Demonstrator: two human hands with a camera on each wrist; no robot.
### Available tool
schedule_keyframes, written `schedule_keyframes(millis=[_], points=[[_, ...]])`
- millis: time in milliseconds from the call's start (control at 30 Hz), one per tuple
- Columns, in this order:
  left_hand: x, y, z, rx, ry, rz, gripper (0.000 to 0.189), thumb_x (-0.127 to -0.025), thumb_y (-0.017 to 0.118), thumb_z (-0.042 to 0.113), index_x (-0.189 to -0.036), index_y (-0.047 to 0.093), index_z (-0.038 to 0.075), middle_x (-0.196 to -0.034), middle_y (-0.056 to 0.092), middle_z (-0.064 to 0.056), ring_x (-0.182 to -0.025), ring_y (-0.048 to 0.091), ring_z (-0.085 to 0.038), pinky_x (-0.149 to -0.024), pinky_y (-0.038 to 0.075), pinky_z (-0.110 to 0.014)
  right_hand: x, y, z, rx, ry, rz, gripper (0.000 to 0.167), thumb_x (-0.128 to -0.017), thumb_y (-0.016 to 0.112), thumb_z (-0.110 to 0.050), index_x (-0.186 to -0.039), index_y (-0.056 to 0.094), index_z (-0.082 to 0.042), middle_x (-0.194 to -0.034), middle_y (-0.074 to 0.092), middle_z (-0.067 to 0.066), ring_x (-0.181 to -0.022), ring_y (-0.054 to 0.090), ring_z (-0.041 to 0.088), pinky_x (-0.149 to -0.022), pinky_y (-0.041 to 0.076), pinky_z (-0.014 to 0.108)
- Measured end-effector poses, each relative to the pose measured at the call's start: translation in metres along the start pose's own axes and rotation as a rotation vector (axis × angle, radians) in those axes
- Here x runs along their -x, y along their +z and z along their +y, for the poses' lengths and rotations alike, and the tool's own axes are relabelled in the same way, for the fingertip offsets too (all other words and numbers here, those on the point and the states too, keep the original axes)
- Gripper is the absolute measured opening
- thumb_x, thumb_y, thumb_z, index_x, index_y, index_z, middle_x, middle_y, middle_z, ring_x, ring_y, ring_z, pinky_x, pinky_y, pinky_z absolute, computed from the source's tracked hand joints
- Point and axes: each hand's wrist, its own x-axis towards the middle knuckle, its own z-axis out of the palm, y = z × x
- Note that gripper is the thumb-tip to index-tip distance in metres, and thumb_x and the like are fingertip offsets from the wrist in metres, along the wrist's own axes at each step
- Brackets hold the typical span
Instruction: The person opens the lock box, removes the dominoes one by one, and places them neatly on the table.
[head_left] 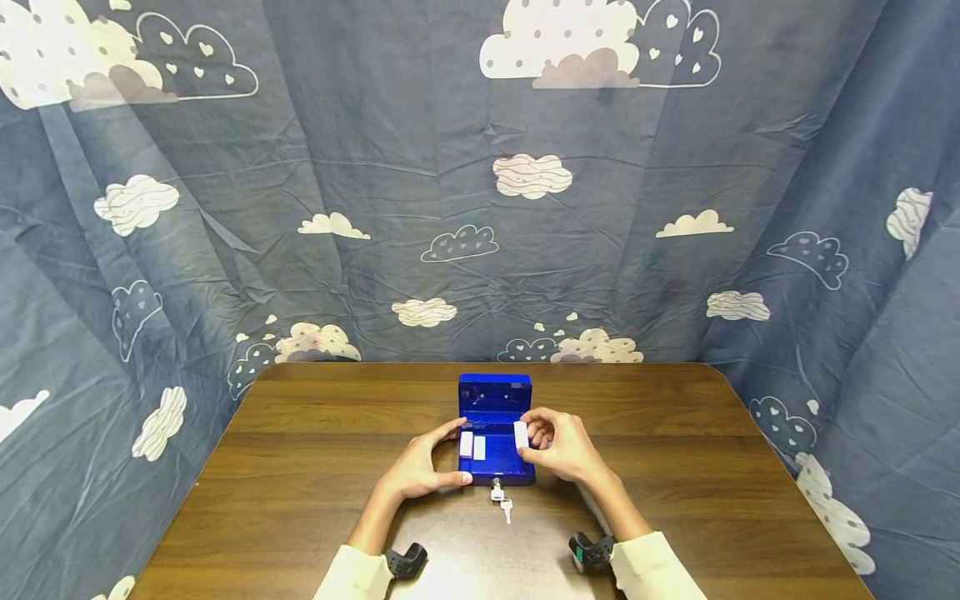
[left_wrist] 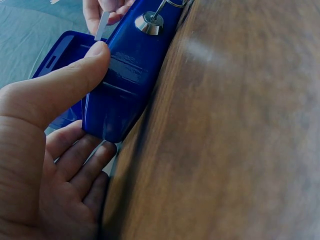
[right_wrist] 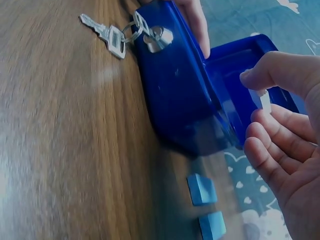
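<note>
A blue metal cash box (head_left: 517,480) sits on the table with its lid (head_left: 495,382) raised at the back. My left hand (head_left: 416,468) grips its left side, thumb over the front rim and fingers spread toward the back corner. Between thumb and fingers, my right hand (head_left: 566,448) pinches a white rectangular block (head_left: 521,435) at the box's right side. Two similar pieces lie at the left inside: a white block (head_left: 466,445) and a white block with a pale blue edge (head_left: 479,448). A key sits in the front lock (right_wrist: 159,39), with a second key (head_left: 507,511) hanging from its ring.
Two light blue blocks, one nearer the box (right_wrist: 202,190) and one beyond it (right_wrist: 213,226), lie on the table to its right in the right wrist view. The brown wooden table (head_left: 300,450) ends at a cloud-patterned curtain (head_left: 390,200). Each wrist wears a black band.
</note>
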Motion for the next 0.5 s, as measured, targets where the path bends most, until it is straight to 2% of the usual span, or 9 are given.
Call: schedule_keyframes(millis=[267,500], points=[[0.001,0.0,0.0,-0.017,0.0,-0.008,0.094,-0.076,0.09,0.04,-0.156,0.045,0.019,-0.145,0.062,-0.009,-0.134,0.058,-0.024,-0.117,0.04,-0.053,0.007,-0.011,0.008,0.005,-0.014,0.031,0.039,-0.071,0.088,-0.003,-0.107,0.071,-0.002,-0.081,0.068,0.004,-0.069,0.065,0.019,-0.06,0.056,0.024],[0.0,0.0,0.003,-0.003,0.009,-0.008,0.093,-0.077,0.09,0.038,-0.156,0.045,0.016,-0.146,0.061,-0.009,-0.135,0.057,-0.025,-0.118,0.039,-0.055,0.012,-0.021,0.018,-0.012,-0.011,0.057,0.04,-0.07,0.088,0.0,-0.106,0.071,-0.001,-0.083,0.069,0.01,-0.071,0.066,0.025,-0.059,0.053,0.02]])
